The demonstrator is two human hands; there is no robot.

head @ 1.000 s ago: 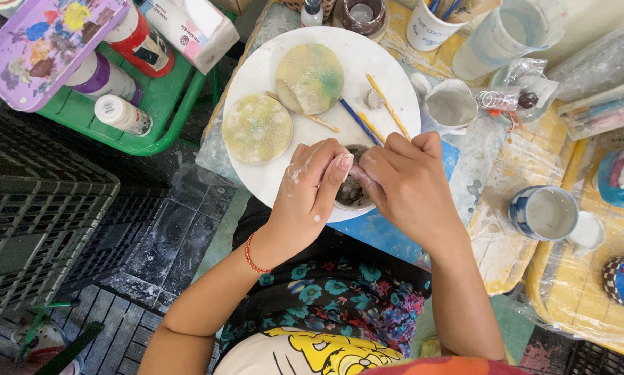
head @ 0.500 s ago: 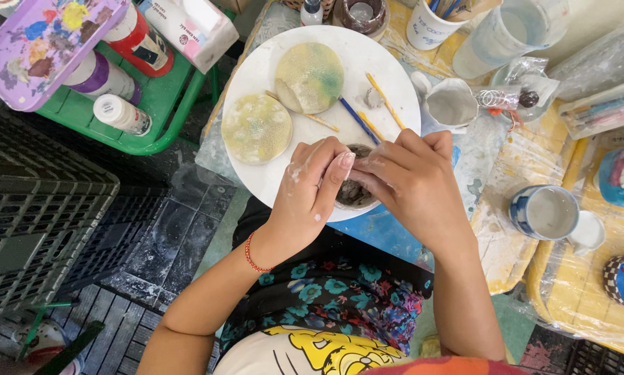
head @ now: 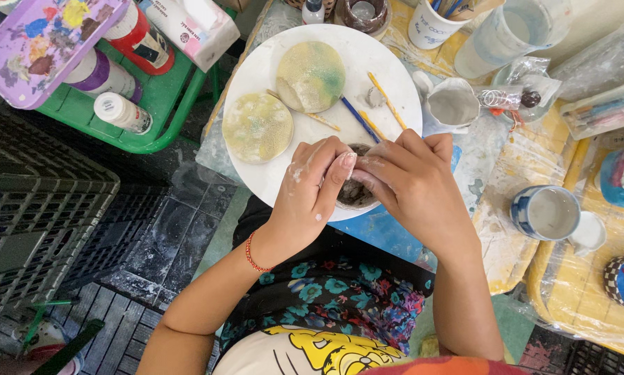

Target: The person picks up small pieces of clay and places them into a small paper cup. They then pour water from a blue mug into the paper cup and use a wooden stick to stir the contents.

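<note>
My left hand [head: 310, 194] and my right hand [head: 411, 187] are cupped together around a small grey-brown clay piece [head: 354, 192], over the near edge of a round white board [head: 270, 69]. Most of the clay piece is hidden by my fingers. On the board lie two flat round clay discs, one yellowish [head: 257, 127] and one yellow-green [head: 311, 75], a blue-handled brush [head: 354, 117], two yellow sticks [head: 386, 99] and a small grey clay lump [head: 375, 97].
A green tray [head: 162, 111] with paint bottles and a purple palette [head: 37, 43] sits at upper left. Black crates [head: 34, 215] stand at left. At right are a white pitcher-shaped cup [head: 452, 105], a blue-and-white mug [head: 543, 212], a water cup [head: 496, 31] and painted ceramics on yellow plastic.
My hands stay closed around the clay piece; the fingers have shifted slightly on it. Nothing else has moved.
</note>
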